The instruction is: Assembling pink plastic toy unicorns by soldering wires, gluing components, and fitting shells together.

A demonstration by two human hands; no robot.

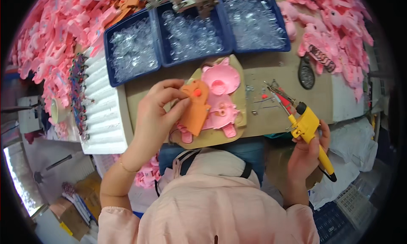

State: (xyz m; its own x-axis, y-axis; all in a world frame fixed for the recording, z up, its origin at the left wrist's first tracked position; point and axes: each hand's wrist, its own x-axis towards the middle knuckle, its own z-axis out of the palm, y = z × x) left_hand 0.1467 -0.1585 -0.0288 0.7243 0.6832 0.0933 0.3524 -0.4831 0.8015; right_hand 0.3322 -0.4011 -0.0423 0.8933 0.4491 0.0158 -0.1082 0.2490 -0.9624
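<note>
My left hand [157,110] pinches an orange flat plastic part [196,112] with a red round spot near its top. That part hangs over the left side of a pink pig-shaped plastic shell [221,77], hiding some of it. The shell lies hollow side up on a tan board [238,65] in front of me. In my right hand [306,154] is a yellow soldering gun [307,124], its metal tip pointing up and left, to the right of the board. Small metal and red bits [263,96] lie on the table near that tip.
Three joined blue trays [163,65] of clear plastic pieces stand behind the board. Pink plastic parts [55,32] are heaped at far left, and more pink parts [339,36] at far right. A white ridged tray [101,112] with wired pieces sits left; a black oval part [306,72] lies right.
</note>
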